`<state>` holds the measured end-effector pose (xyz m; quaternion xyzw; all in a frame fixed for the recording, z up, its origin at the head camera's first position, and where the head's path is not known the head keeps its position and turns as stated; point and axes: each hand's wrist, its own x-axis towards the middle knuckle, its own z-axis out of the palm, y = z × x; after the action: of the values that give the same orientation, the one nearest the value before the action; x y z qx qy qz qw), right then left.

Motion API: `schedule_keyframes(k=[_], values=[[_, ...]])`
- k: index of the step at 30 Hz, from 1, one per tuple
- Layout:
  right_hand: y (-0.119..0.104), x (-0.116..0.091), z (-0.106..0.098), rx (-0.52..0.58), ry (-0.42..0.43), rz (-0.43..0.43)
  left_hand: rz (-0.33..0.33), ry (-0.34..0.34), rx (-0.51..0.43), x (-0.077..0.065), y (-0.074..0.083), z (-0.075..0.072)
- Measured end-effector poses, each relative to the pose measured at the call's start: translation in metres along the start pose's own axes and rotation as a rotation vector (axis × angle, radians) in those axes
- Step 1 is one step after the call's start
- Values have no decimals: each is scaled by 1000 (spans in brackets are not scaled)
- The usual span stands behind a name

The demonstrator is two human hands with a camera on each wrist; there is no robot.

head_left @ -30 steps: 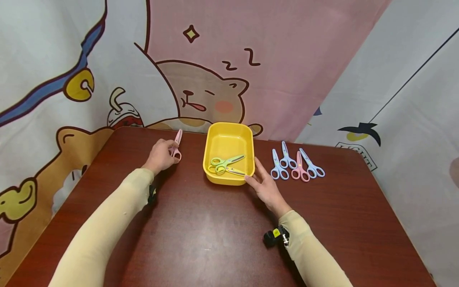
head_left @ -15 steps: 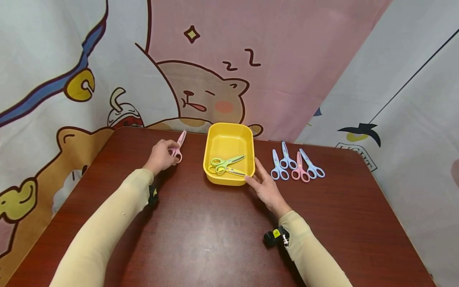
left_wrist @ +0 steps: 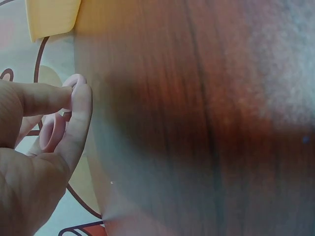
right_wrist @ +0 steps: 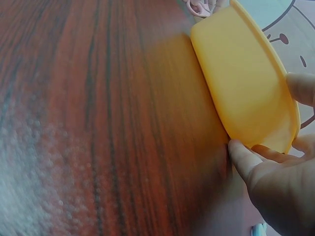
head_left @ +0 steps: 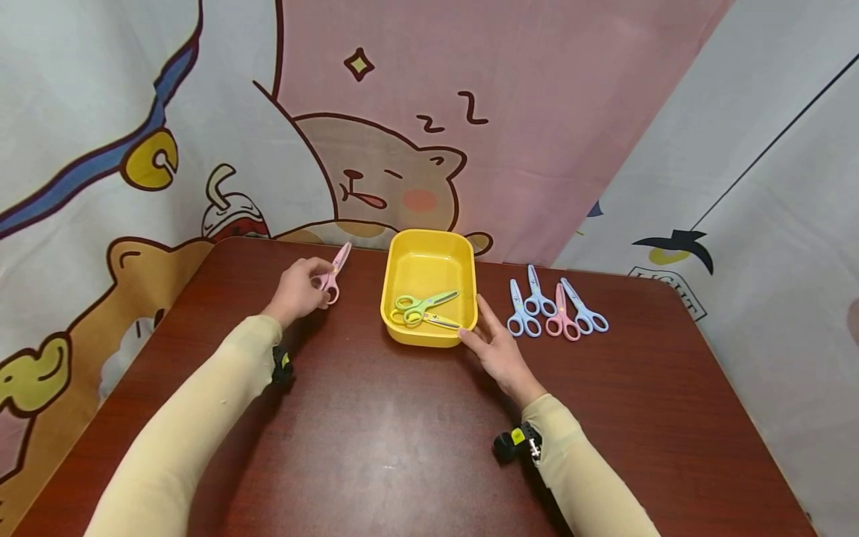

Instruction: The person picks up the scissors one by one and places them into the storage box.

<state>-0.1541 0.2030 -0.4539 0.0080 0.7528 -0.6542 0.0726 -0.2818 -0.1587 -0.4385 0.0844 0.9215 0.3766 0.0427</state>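
My left hand [head_left: 298, 291] pinches the handles of pink scissors [head_left: 341, 258] at the table's back left, blades aimed at the wall. In the left wrist view the pink handle rings [left_wrist: 52, 133] show between thumb and fingers; the blades are hidden there. A yellow plastic box [head_left: 429, 338] stands at the back middle, holding green scissors [head_left: 440, 298] and yellow scissors [head_left: 441, 321] in its near end. My right hand [head_left: 502, 356] holds the box's near right corner. The right wrist view has its thumb [right_wrist: 301, 87] at the rim and its other fingers [right_wrist: 241, 153] low along the side.
Right of the box, three blue scissors [head_left: 523, 323] and another pink pair [head_left: 562, 326] lie in a cluster on the brown table [head_left: 389, 440]. A printed cloth [head_left: 537, 134] hangs right behind the table's back edge.
The pink scissors have turned slightly, their tips swinging to the right. My left hand has shifted a little to the left. My right hand and the box have not moved.
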Motion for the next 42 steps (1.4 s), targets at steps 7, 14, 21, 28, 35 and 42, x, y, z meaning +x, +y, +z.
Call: schedule_keyframes(k=[7, 14, 21, 28, 35, 42], values=[[-1, -1, 0, -4, -3, 1, 13, 16, -34, -1, 6, -4], [0, 0, 0, -1, -1, 6, 24, 4, -30, -2, 10, -9], [-1, 0, -1, -9, -7, -5, 36, -29, -39, -2, 15, -13], [-2, -1, 0, -12, -9, -1, 56, -48, -38, -3, 22, -16], [-2, 0, 0, -10, -2, 17, 84, -62, -41, -5, 30, -19], [-4, -1, 0, -6, -7, 22, 84, -112, -106, -5, 41, -21]])
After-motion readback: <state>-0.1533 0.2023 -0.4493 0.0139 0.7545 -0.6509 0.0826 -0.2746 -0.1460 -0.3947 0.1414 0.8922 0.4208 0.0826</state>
